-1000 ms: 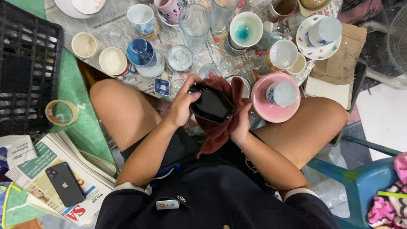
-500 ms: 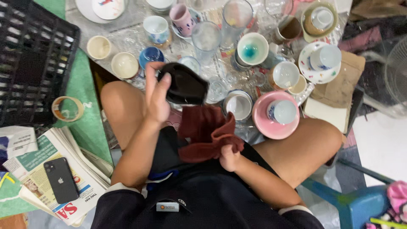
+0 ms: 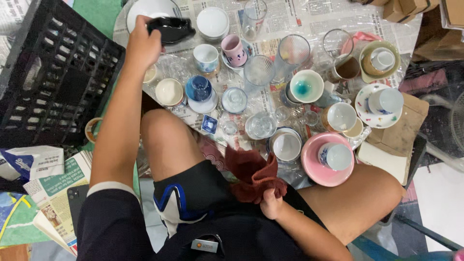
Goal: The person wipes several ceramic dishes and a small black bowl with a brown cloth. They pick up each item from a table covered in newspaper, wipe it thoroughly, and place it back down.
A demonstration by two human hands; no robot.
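Black dish: My left hand [image 3: 141, 44] is wrapped around a shiny black dish [image 3: 171, 30] with a curvy edge. It is at 11 o'clock, far from my lap.
Where it is: It sits over a white plate [image 3: 145, 9], but I cannot tell if they touch.
Red cloth: My right hand [image 3: 270, 203] is pinching a dark red cloth [image 3: 251, 175] in my lap at 6 o'clock.
Around: Lots of cups and bowls sit on newspaper [image 3: 290, 19]. A blue cup [image 3: 199, 88] and a cream bowl [image 3: 169, 92] are just past my knee. A pink plate [image 3: 319, 171] with a white cup on it is at 4 o'clock.
Crate: A black crate [image 3: 48, 77] is at 9 o'clock, beside my left arm.
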